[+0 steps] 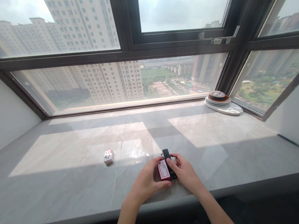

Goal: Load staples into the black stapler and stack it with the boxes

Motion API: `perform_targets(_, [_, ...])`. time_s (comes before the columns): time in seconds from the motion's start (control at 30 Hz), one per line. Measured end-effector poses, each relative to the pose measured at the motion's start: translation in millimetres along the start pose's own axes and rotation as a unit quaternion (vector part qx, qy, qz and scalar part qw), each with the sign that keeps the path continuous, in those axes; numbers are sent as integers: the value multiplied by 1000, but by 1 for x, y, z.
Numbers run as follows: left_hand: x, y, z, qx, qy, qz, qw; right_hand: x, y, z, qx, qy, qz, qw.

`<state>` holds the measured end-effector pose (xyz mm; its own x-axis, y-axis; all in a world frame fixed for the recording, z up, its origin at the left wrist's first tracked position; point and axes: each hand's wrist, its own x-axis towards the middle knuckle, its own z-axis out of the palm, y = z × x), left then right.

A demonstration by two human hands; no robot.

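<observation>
My left hand (149, 178) is closed around a small red-and-white box (163, 170), with the thumb at its near end and the fingers at its far end. Against the box's right side stands a slim black oblong object (166, 154); its exact kind is unclear. My right hand (184, 171) grips this black object, thumb on its face and fingers curled along its right side. A bit of shiny metal shows by its upper left. Both things are at the front part of the sill, and the fingers partly cover them.
A small white box (108, 157) with red and dark print sits to the left on the grey stone sill (74, 188). At the back right corner lies a stack of round plates or lids (221, 101). Dark-framed windows (127, 52) rise behind the sill.
</observation>
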<state>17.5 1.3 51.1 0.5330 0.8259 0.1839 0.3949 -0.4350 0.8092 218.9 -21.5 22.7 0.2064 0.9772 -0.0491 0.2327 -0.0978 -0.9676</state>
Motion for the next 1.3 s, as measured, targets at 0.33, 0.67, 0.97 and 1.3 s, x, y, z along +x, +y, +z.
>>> perform_targets(0.33, [-17,-99,-141,200,276,-327,881,-25,-2,-12,-119,-52,-17,991])
perform_targets(0.67, [34,-38,-11,126,92,-165,974,-17,-26,0,-187,-98,-97,973])
perform_targets(0.97, [43,-20,33,182,85,-194,960,-9,-21,-16,-163,-132,-107,972])
perform_targets(1.3, [168,41,128,134,-15,-165,977,63,14,-159,-212,-91,-18,973])
